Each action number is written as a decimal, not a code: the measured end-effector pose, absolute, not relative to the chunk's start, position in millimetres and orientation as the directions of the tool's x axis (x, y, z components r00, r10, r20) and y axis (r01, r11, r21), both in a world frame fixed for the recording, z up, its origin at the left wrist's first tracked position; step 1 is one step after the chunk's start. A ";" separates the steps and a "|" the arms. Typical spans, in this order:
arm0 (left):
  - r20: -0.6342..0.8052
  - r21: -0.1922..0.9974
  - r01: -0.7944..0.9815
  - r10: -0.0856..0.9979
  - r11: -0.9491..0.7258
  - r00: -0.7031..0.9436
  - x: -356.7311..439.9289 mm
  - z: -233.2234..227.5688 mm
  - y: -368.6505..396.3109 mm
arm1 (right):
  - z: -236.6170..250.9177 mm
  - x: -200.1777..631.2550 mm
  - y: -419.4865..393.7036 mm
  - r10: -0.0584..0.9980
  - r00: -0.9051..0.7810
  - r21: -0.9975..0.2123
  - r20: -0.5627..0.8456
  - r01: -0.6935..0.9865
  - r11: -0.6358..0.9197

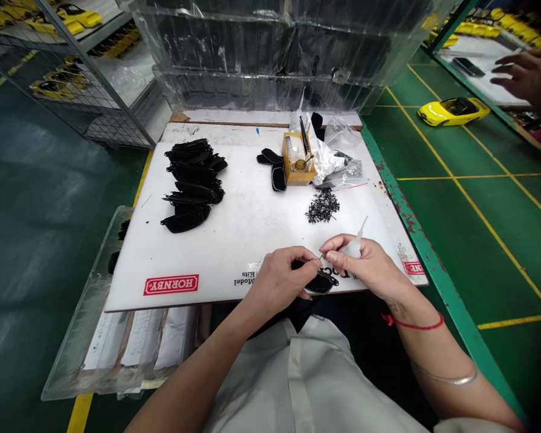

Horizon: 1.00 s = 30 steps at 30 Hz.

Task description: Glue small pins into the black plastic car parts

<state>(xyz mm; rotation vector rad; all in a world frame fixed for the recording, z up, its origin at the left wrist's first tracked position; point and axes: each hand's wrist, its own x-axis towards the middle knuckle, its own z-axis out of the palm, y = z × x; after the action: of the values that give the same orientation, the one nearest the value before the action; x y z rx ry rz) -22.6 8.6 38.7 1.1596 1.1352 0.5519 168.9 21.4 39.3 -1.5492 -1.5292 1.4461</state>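
Observation:
At the near edge of the white work board, my left hand (282, 273) is closed on a glossy black curved plastic part (321, 284), which lies partly under its fingers. Close beside it, my right hand (372, 264) pinches a tiny dark piece (321, 257) between thumb and fingertips, just over the black part. Tucked in that same hand is a whitish squeeze bottle (354, 246), its thin nozzle pointing up and away. Beyond the right hand lies a pile of small black pins (323, 205). Several similar black parts (192, 180) are heaped on the board's left side.
A small wooden box (300, 175) holds a jar and tools, with plastic bags (345, 162) beside it. Clear plastic trays (270, 54) rise behind the board (247, 222). A yellow model car (454, 112) and another person's hand (523, 75) are at right.

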 end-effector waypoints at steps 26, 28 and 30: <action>-0.477 0.846 0.040 0.720 0.532 0.503 -25.2 28.8 11.0 | 43.8 171.9 9.4 0.965 -0.245 -0.813 -0.097 0.579 0.065; -0.489 0.836 0.011 0.734 0.549 0.471 -25.7 30.3 10.5 | 43.2 174.0 5.5 0.981 -0.188 -0.791 -0.053 0.608 0.074; -0.489 0.841 0.002 0.760 0.540 0.429 -27.1 31.8 9.8 | 43.1 177.2 0.4 0.991 -0.134 -0.765 -0.009 0.639 0.080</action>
<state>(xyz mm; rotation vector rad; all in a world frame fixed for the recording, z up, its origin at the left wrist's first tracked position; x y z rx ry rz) -27.1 9.8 31.8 0.8892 1.0287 0.5602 177.2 0.4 43.1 -1.6073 -1.8319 0.8616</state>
